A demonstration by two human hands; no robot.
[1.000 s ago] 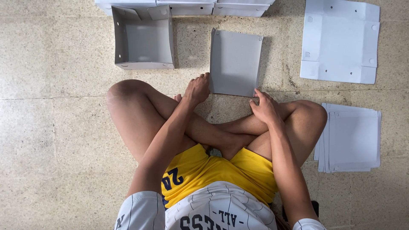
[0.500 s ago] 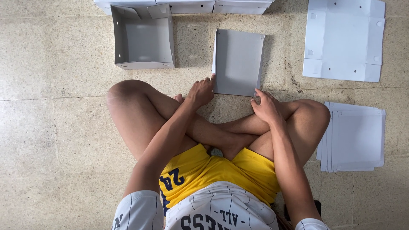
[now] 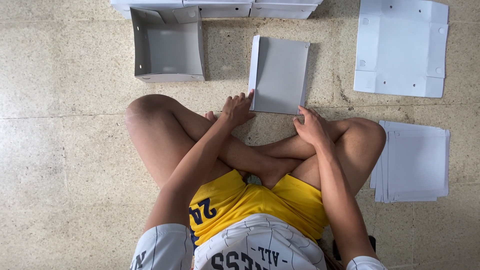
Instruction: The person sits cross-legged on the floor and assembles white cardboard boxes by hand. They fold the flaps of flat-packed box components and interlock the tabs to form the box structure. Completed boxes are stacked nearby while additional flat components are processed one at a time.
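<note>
Folded sheet: We had a grey, partly folded cardboard sheet (image 3: 280, 75) lying flat on the floor straight ahead at 12 o'clock, just beyond our crossed legs, its two long side flaps turned up a little.
Left hand: Our left hand (image 3: 237, 109) sat at the sheet's near left corner, at about 7 o'clock from its middle, the fingers loosely spread with the tips touching the left flap's edge; it gripped nothing.
Right hand: Our right hand (image 3: 311, 126) rested at the near right corner, at about 5 o'clock from the sheet's middle, fingers curled and close together against the near edge; we could not tell whether they pinched the card or only touched it.
Legs: Our bare legs were crossed under both forearms, and yellow shorts (image 3: 255, 200) showed at 6 o'clock.
Open box: A made-up grey box (image 3: 167, 47) with its open top facing us stood at 10 o'clock from the sheet, well apart from the left hand.
Row of boxes: More pale boxes (image 3: 220, 7) ran along the top edge at 12 o'clock, only partly in view.
Flat blank: An unfolded pale blank (image 3: 402, 47) with small punched holes lay at 2 o'clock.
Stack: A stack of flat pale sheets (image 3: 415, 160) lay at 4 o'clock, just beside our right knee.
Floor: The speckled tile floor (image 3: 65, 150) carried everything.
</note>
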